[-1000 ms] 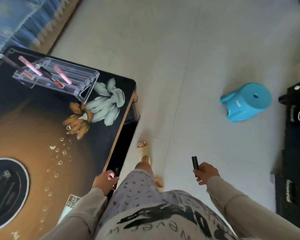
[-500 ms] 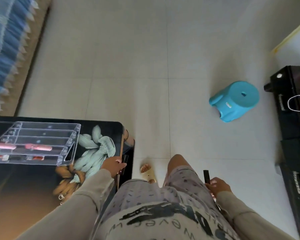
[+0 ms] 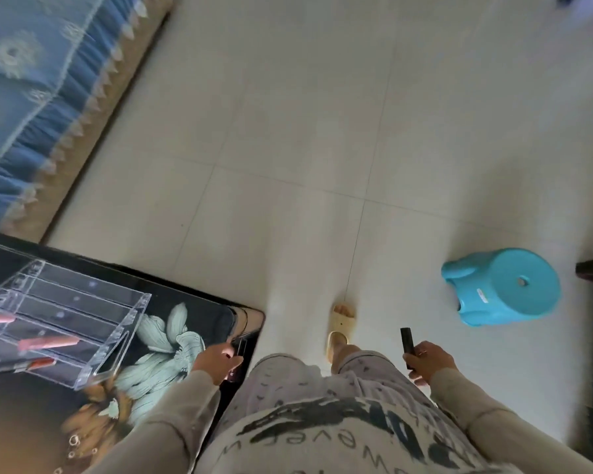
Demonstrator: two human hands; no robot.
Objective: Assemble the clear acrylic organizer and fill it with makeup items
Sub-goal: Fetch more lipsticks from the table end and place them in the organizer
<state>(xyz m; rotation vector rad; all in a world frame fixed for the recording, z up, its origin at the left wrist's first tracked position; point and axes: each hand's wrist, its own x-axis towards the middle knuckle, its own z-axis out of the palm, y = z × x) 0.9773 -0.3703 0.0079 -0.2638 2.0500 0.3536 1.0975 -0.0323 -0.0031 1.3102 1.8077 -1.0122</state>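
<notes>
Clear glossy acrylic organizer (image 3: pixel 65 319) on a glossy table (image 3: pixel 192 323); smooth plastic stool (image 3: pixel 504 289).

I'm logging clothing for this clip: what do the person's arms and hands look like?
Both arms wear long, loose beige fabric sleeves, the left sleeve and right sleeve ending in plain cuffs at the wrists. The left grip and right grip are bare hands, ungloved; blur hides any rings.

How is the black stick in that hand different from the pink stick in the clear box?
The black stick is dark; the pink stick is pale. The black stick is gripped in the right hand, pointing up; the pink stick lies flat in the clear box, touched by no hand. Both are slim tubes.
</notes>
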